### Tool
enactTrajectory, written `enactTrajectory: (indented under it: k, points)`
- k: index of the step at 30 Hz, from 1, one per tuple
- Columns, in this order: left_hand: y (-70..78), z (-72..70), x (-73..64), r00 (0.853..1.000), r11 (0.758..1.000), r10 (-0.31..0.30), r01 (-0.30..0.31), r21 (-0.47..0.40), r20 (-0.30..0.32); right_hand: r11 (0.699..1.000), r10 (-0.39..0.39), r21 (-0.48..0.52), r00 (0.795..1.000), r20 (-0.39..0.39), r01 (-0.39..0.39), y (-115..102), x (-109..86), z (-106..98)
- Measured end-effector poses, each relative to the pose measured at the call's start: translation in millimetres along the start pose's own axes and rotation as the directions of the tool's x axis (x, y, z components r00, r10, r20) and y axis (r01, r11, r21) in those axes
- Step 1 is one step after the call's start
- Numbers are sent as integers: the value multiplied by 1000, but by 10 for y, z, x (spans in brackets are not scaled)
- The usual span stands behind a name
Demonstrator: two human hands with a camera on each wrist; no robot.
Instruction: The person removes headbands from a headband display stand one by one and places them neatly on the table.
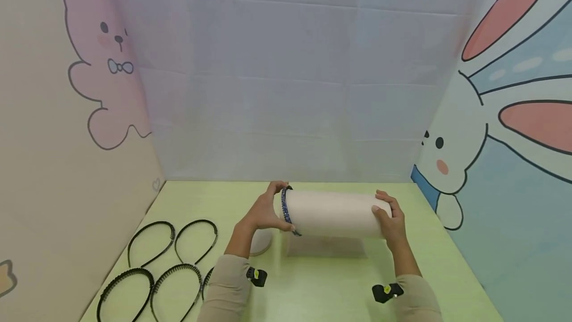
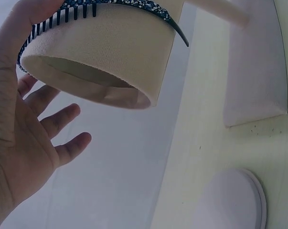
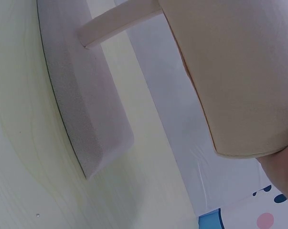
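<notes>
A cream display cylinder (image 1: 335, 212) lies sideways on a short post (image 3: 120, 21) above its padded base (image 1: 326, 247). Near its open left end, a blue glittery toothed headband (image 1: 286, 207) arches over it. My left hand (image 1: 264, 211) pinches that headband, thumb low at the front and fingertips up at the far side. In the left wrist view, comb teeth and one tapered tip of the headband (image 2: 120, 5) show against the cylinder. My right hand (image 1: 393, 222) grips the cylinder's right end, thumb in front and fingers over the top.
Several black toothed headbands (image 1: 185, 267) lie spread on the left of the pale green table (image 1: 424, 282). Beside the base rests a round cream end piece (image 1: 262, 241). A white sheet (image 1: 286, 88) hangs behind, with cartoon-printed walls at both sides.
</notes>
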State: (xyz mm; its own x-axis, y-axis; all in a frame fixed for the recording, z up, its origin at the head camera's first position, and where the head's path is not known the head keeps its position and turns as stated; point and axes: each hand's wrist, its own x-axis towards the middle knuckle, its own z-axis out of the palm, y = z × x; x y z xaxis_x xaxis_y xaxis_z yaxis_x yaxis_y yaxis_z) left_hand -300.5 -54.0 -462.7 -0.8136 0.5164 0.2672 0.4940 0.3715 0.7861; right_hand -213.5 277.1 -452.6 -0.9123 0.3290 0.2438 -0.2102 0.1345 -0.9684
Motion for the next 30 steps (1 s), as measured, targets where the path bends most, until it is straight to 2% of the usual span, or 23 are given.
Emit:
enactTrajectory:
  k: [5, 11, 15, 21, 25, 30]
  points:
    - [-20, -50, -39, 1000, 1000, 4, -4, -12, -26, 1000, 4, -11, 1000, 3, -4, 3, 5, 13]
    - [-80, -65, -131, 998, 998, -54, 53, -39, -44, 999, 43, -19, 999, 2, -43, 155, 82, -48]
    - [-110, -54, -220, 995, 996, -70, 65, -65, -68, 999, 49, -18, 999, 3, -49, 260, 123, -65]
    - [-181, -21, -348, 988, 993, -89, 78, -85, -127, 999, 46, -4, 999, 7, -46, 198, 91, -37]
    - [-230, 21, -444, 972, 994, -84, 67, -84, -219, 999, 32, 7, 999, 8, -32, 61, 35, -10]
    - [-248, 105, -566, 936, 996, -75, 54, -70, -343, 999, 34, 28, 999, 7, -35, -5, 15, -1]
